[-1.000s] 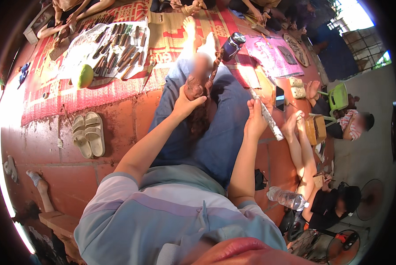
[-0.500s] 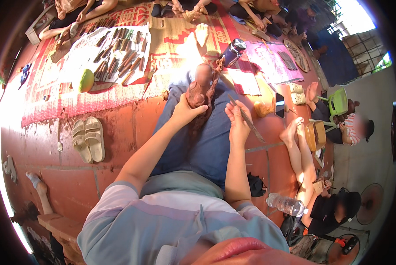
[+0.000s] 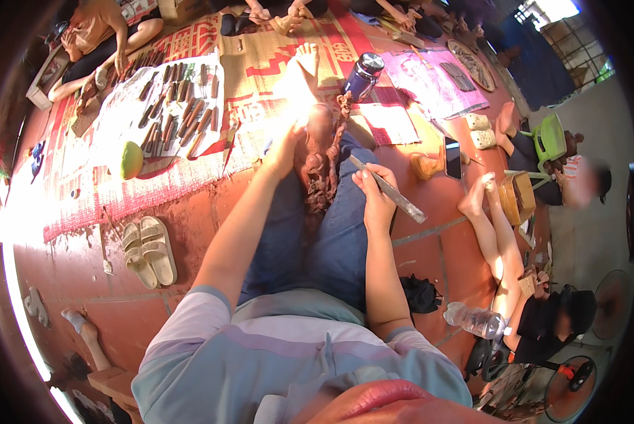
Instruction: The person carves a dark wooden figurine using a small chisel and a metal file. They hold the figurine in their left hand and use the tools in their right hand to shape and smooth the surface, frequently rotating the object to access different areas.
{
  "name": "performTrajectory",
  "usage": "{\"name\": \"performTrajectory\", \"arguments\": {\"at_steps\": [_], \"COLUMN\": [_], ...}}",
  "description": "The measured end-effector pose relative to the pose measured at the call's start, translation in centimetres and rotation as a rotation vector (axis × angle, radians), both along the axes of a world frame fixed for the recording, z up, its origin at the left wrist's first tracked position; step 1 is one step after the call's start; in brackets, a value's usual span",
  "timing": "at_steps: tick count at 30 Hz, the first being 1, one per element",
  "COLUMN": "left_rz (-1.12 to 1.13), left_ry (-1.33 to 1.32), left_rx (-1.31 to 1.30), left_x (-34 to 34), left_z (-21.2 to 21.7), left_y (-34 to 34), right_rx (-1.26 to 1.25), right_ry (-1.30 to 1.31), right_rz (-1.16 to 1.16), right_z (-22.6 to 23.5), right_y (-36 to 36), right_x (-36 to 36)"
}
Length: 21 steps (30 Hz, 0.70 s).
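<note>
A reddish-brown carved wooden figure [image 3: 318, 173] stands between my knees, with a smooth rounded top and deeply cut folds below. My left hand [image 3: 283, 154] grips its left side near the top; strong sunlight washes out the fingertips. To the right of the figure, above my right thigh, my right hand [image 3: 376, 194] is closed around a flat, narrow grey metal tool [image 3: 400, 201], perhaps a file or a chisel. One end of the tool points up toward the carving, apart from it, and the broad end points down to the right.
Many wooden-handled carving tools [image 3: 182, 116] lie on a white cloth at the far left, near a green fruit [image 3: 131, 161]. Beyond the carving stands a dark blue flask [image 3: 363, 76]. A phone [image 3: 452, 157], sandals [image 3: 149, 252] and a plastic bottle [image 3: 474, 320] rest around me. Other people sit nearby.
My left hand has moved up and left along the figure, uncovering its carved front. The tool in my right hand has turned, showing its broad face. The view has shifted slightly.
</note>
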<state>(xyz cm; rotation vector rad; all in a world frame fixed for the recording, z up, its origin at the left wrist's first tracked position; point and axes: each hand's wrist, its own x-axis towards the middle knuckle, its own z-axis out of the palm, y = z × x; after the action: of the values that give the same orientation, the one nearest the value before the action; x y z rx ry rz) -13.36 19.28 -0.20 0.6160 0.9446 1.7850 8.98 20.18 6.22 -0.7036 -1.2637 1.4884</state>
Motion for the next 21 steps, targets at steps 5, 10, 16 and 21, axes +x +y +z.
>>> {"name": "performTrajectory", "arguments": {"at_steps": [5,10,16,21], "left_rz": [0.098,0.158,0.251,0.299], "left_ry": [0.217,0.442,0.558,0.594], "left_rx": [-0.053,-0.041,-0.062,-0.061], "left_x": [3.1,3.6,3.4,3.9], "left_z": [1.1,0.6,-0.5,-0.7], "left_y": [-2.2,-2.4,-2.2,-2.1], "right_rx": [0.02,0.028,0.101,0.153], "right_ry": [0.022,0.134,0.11,-0.026], "right_rz": [0.048,0.117,0.131,0.14], "right_z": [0.5,1.4,1.0,1.4], "right_y": [2.0,5.3,5.9,6.1], "right_x": [-1.4,-5.7,-7.8,-8.0]}}
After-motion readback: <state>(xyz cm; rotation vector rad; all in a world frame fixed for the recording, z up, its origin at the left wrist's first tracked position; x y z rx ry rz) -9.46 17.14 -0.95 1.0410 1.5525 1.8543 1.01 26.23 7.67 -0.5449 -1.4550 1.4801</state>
